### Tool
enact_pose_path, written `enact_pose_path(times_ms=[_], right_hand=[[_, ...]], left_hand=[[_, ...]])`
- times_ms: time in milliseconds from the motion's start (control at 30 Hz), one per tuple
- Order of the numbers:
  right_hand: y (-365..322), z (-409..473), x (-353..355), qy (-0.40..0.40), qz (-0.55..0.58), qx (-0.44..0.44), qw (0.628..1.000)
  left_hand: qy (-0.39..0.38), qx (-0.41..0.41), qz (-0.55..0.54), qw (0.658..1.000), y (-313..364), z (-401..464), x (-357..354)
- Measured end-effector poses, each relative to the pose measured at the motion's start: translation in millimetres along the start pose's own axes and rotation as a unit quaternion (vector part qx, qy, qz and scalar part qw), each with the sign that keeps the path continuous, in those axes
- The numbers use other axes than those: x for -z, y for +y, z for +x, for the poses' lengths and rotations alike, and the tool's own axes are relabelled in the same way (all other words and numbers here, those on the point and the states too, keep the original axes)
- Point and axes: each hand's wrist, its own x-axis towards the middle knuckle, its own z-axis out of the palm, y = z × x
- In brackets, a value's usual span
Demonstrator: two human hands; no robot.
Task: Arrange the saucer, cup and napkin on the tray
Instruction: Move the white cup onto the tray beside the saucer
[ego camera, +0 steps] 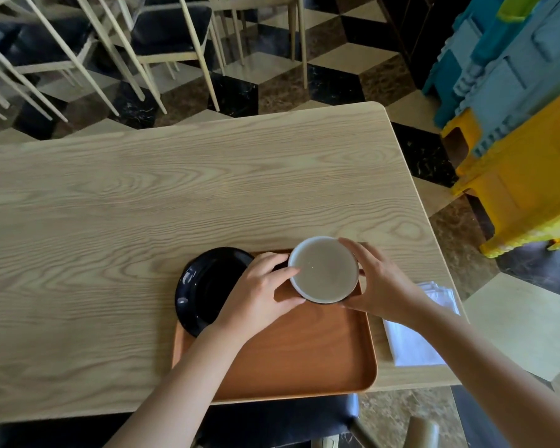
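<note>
A brown wooden tray [304,360] lies at the table's near edge. A black saucer [204,286] rests tilted over the tray's far left corner, partly off the rim. A white-lined cup [323,270] is over the tray's far right part, held from both sides. My left hand [259,295] grips its left side, fingers on the rim. My right hand [382,286] wraps around its right side. Whether the cup touches the tray is hidden. A white folded napkin [414,337] lies on the table right of the tray, partly under my right forearm.
The light wooden table [143,205] stretches left and far. Its right edge runs close past the napkin. Chairs [162,37] stand beyond the table, and stacked blue and yellow crates [524,124] are at the right. A dark chair seat [272,418] sits below the near edge.
</note>
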Motion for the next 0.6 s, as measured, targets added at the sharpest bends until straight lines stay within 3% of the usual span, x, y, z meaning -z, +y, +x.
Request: enact_pose_path(times_ms=[600], right_hand=[[-1.2,10.0,7.4,-0.029,-0.128,-0.002,0.991]], left_hand=[[-0.008,-0.001,0.024,1.000,2.8,10.1,0.5]])
